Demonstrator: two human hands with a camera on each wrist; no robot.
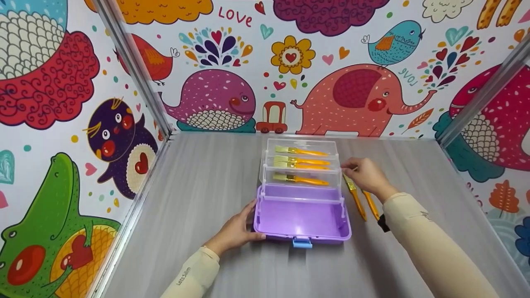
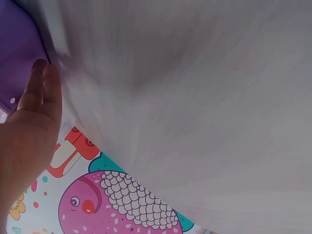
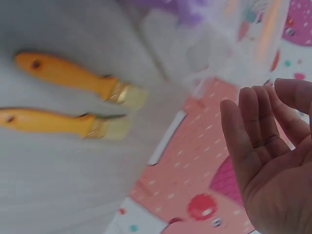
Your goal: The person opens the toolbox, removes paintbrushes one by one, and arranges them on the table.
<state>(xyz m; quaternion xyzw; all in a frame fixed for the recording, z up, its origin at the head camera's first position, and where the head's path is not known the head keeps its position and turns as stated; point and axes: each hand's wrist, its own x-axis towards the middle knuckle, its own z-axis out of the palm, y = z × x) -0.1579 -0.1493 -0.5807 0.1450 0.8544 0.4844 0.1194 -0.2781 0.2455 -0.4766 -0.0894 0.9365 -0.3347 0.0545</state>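
the purple box (image 1: pixel 302 219) stood open on the bench (image 1: pixel 198 186), its clear trays (image 1: pixel 302 144) rising in steps at the back. what looked like four stored brushes (image 1: pixel 310 181) lay in the trays, handles toward the right, while two loose brushes (image 1: pixel 356 200) lay on the bench just beside the box — so the work seemed partway along, with most of the brushes in place and the loose pair apparently left to deal with. the right hand (image 1: pixel 366 174) was by the trays' right edge, fingers loosely bent and gripping nothing that showed — whether it touched a tray could not be told. the left hand (image 1: pixel 238 227) was unclenched, its fingers against the box's left side and its thumb near the front corner.
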